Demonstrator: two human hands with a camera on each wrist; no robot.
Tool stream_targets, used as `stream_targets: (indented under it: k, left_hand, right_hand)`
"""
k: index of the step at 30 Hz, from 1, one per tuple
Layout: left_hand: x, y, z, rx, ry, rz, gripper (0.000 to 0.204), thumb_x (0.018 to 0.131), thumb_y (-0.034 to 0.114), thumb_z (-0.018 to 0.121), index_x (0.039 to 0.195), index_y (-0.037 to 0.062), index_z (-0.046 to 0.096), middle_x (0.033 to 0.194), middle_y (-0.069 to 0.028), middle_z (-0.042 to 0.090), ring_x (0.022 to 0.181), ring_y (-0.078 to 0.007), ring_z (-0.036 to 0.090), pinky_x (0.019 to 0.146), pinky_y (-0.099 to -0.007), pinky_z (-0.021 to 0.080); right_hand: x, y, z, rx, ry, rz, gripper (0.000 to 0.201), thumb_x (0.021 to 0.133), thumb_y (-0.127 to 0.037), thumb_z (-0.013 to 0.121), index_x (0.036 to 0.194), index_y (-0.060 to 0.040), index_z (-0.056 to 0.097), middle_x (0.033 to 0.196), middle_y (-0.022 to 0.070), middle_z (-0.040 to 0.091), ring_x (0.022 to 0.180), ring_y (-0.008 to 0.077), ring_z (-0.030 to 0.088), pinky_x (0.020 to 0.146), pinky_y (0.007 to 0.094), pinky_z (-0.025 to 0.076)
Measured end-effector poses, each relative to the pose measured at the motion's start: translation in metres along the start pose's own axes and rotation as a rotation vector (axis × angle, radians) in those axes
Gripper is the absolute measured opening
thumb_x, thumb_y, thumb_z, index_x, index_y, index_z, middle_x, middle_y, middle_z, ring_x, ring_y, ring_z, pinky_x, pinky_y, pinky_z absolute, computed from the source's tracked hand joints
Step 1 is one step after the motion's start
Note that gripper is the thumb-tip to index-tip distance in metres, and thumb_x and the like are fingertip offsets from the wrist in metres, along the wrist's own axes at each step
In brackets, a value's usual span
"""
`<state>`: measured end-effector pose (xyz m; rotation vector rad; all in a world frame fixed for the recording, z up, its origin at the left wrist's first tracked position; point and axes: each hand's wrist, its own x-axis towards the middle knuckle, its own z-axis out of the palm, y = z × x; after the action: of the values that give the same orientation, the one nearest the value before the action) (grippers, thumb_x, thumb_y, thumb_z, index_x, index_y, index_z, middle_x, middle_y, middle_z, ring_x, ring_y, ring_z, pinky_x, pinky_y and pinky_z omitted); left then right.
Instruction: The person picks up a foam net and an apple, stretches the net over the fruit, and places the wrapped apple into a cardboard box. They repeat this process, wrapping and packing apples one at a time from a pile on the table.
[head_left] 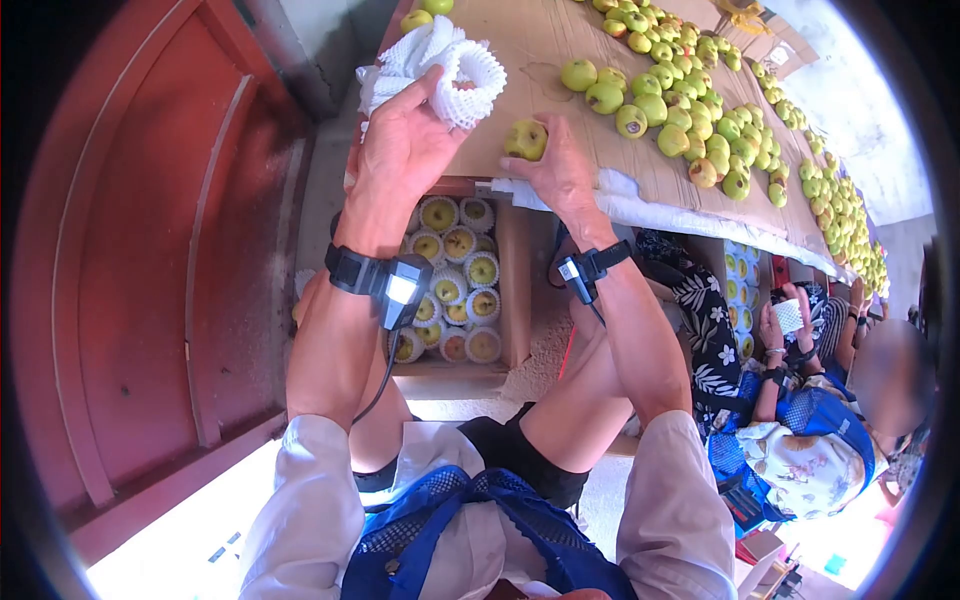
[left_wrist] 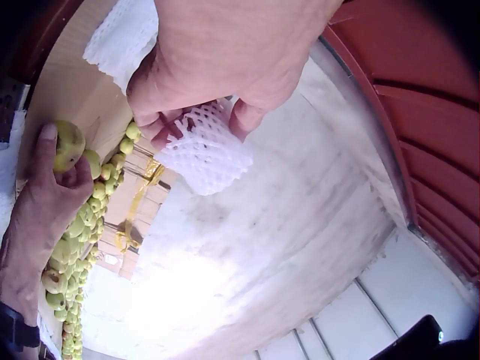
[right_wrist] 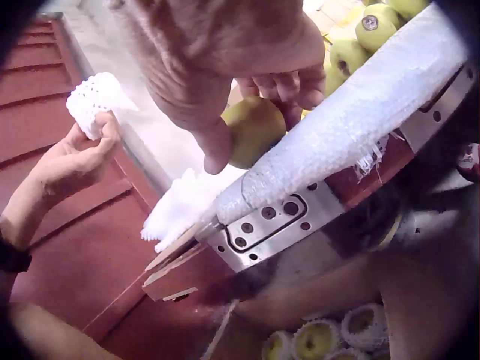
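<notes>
My left hand (head_left: 400,145) holds a white foam net sleeve (head_left: 472,88) by its side, its round mouth spread wide in the head view. In the left wrist view the same sleeve (left_wrist: 206,154) hangs from the fingertips with nothing inside. More white foam nets (head_left: 405,58) lie behind that hand on the table's left corner. My right hand (head_left: 562,172) grips a yellow-green apple (head_left: 525,140) between thumb and fingers, close over the cardboard-covered table (head_left: 515,75). The right wrist view shows this apple (right_wrist: 256,131) near the padded table edge.
Many loose green apples (head_left: 680,115) spread along the table's right side. Under the table edge stands a cardboard box (head_left: 516,290) of apples in foam nets. A red metal panel (head_left: 130,250) borders the left. Another person (head_left: 800,440) sits at right, holding a foam net.
</notes>
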<state>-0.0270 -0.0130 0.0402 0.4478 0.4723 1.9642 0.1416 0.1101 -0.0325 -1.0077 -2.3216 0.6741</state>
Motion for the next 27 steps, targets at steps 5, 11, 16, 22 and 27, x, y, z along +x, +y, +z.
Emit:
stream_targets:
  k: [5,11,16,22,27]
  left_hand:
    - [0.001,0.0,-0.001,-0.012,-0.016,-0.01,0.049,0.098,0.012,0.062,0.144,0.0079,0.047,0.143,-0.0097,0.053,0.131,-0.0265,0.049,0.106,-0.0446,0.042]
    - [0.0,0.002,-0.006,-0.09,-0.009,-0.062,0.047,0.098,0.004,0.059,0.143,0.0113,0.048,0.14,-0.0079,0.055,0.133,-0.0273,0.051,0.108,-0.0478,0.046]
    - [-0.003,-0.004,0.003,-0.098,-0.038,-0.108,0.045,0.099,0.005,0.059,0.143,0.0096,0.048,0.139,-0.0087,0.056,0.132,-0.0281,0.051,0.108,-0.0473,0.046]
    - [-0.011,-0.019,0.017,0.034,-0.163,-0.218,0.036,0.1,0.013,0.06,0.134,0.0038,0.053,0.109,-0.0087,0.059,0.097,-0.0213,0.055,0.099,-0.0406,0.047]
    - [-0.006,-0.021,0.008,0.124,-0.259,-0.271,0.04,0.101,0.014,0.056,0.137,-0.0015,0.05,0.12,-0.0113,0.06,0.104,-0.0225,0.056,0.103,-0.042,0.046]
  right_hand:
    - [-0.002,0.005,-0.002,0.032,-0.032,-0.03,0.083,0.073,-0.033,0.086,0.139,-0.0016,0.046,0.132,0.0234,0.056,0.12,0.0389,0.058,0.101,0.0435,0.048]
    - [-0.001,0.009,-0.005,0.108,-0.012,-0.004,0.081,0.077,-0.034,0.084,0.141,0.0,0.046,0.134,0.023,0.055,0.12,0.0368,0.059,0.102,0.0431,0.048]
    - [-0.009,-0.015,-0.037,0.355,0.158,0.003,0.064,0.094,-0.037,0.069,0.139,0.003,0.048,0.133,0.0187,0.057,0.117,0.03,0.06,0.093,0.0409,0.049]
    - [-0.018,-0.06,-0.049,1.503,-0.277,0.327,0.052,0.106,-0.051,0.046,0.123,-0.0055,0.064,0.117,0.0068,0.066,0.111,0.0212,0.057,0.092,0.0344,0.044]
    - [-0.012,-0.041,-0.056,1.54,-0.344,0.236,0.039,0.105,-0.042,0.053,0.121,-0.0087,0.064,0.118,0.0048,0.067,0.106,0.0164,0.057,0.087,0.0324,0.042]
